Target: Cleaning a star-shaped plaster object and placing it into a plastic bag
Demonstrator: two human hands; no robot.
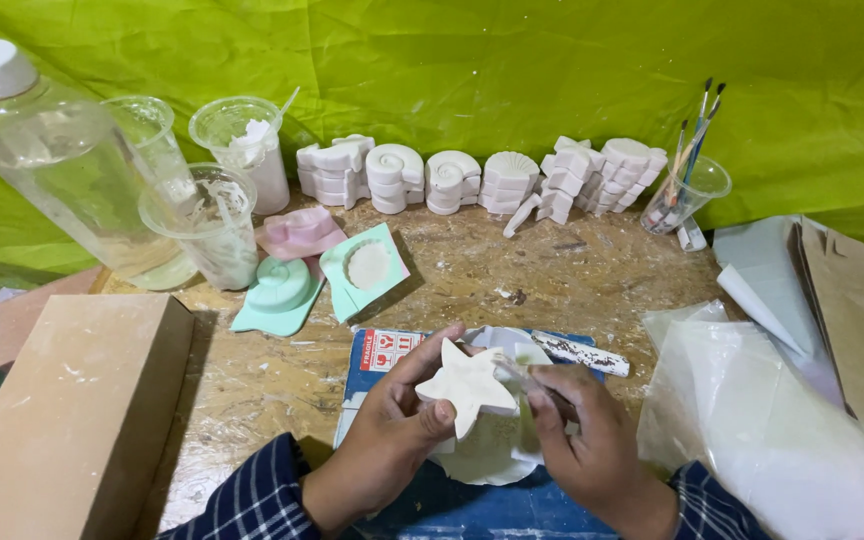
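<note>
The wooden table (512, 270) ran wide under a green cloth backdrop (512, 70), with a big cardboard box (62, 410) at the near left and a clear plastic bottle (62, 160) behind it. Along the back stood a row of white plaster casts (482, 175), shells and stars stacked in piles, and a cup of brushes (687, 185) off to the right. Pastel rubber moulds (322, 265) lay just in front of the cups.

Close in, the left hand (392, 430) gripped a white plaster starfish (467, 385), thumb over its lower arm and fingers behind, holding it above a pale sheet (487, 455) on a blue board (452, 510). The right hand (577, 440) pinched a small tool (527, 375) against the star's right edge; its tip was too small to make out. To my eye the step in hand was cleaning up that edge, and the next stroke would call for a light touch and a firm hold. The star faced up toward the camera, one arm pointing away from the person; it had no real long axis.
</note>
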